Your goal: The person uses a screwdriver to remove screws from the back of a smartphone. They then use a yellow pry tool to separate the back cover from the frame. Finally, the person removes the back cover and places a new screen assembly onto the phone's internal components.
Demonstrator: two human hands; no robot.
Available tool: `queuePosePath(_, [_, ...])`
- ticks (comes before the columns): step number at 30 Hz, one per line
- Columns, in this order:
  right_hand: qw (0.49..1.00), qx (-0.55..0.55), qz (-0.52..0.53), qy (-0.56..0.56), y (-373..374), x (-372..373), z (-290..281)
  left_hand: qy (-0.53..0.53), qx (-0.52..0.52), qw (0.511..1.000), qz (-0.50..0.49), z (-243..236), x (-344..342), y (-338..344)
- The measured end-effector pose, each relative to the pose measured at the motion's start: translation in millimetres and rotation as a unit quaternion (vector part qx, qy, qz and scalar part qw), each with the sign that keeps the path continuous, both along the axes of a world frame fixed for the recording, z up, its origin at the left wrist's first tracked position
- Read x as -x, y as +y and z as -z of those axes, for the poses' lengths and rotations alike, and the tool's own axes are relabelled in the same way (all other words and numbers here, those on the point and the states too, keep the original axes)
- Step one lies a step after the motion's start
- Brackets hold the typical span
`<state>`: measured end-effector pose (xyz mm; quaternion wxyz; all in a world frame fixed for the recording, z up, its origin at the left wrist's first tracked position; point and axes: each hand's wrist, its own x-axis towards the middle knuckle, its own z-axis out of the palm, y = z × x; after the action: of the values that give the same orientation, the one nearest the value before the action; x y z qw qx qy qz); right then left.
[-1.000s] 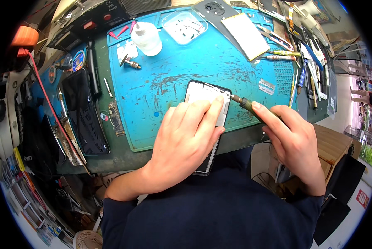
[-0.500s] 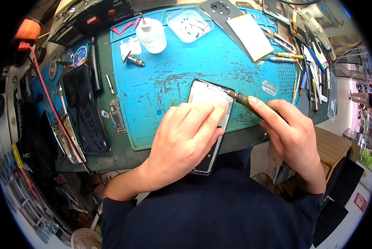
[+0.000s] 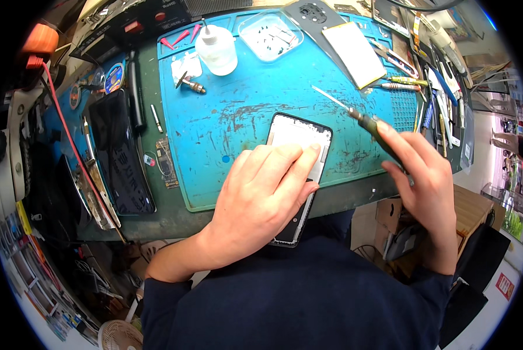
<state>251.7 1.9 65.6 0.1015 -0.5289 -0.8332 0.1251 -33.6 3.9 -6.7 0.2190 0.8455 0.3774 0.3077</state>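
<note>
The screwdriver [image 3: 373,129] has come away from the phone frame [image 3: 288,133]. Half a second ago its tip was at the upper right corner of the frame, the shaft foreshortened and pointing into that corner; now the whole thin shaft shows, slanting up and left, with the tip in view beyond the frame's top edge and apart from it. How high the tip hangs cannot be told.

The right hand [image 3: 420,169] has drawn a little farther right of the frame along with the tool. Its grip has loosened: earlier the thumb and fingers closed in around the handle, while now the index finger lies on the handle and the thumb stands out below it, spread off. The other fingers' hold on the handle cannot be made out. A razor blade seen earlier to the right of the frame has its spot covered by the handle and fingers.

The left hand [image 3: 260,197] has kept its pose and place over the frame. Its fingers are pressed side by side across the pale inner face, the index fingertip near the upper right corner, the thumb at the right edge; the grip on the left side is hidden. The frame has not moved noticeably: its upper part is over the blue mat [image 3: 206,154], its lower end toward the person.

Beyond the frame, the white bottle [image 3: 218,57] and the clear tray [image 3: 273,59] stand as before.
</note>
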Motion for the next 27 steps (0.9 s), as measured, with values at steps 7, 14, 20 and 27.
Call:
queuePosePath(7, [0.999, 0.016, -0.04, 0.006, -14, 8, -6, 0.028, 0.014, 0.999, -0.027, 0, -8, -4])
queuePosePath(14, [0.999, -0.007, -0.035, 0.007, -15, 11, -1, 0.065, 0.01, 0.997, -0.035, -1, -11, -7])
queuePosePath(20, [1.0, 0.008, -0.028, -0.003, -14, 13, -4, 0.046, 0.01, 0.998, -0.041, 0, -10, -6])
queuePosePath(27, [0.999, 0.021, -0.035, -0.012, -16, 13, -6, 0.059, 0.005, 0.997, -0.039, 0, -11, -6])
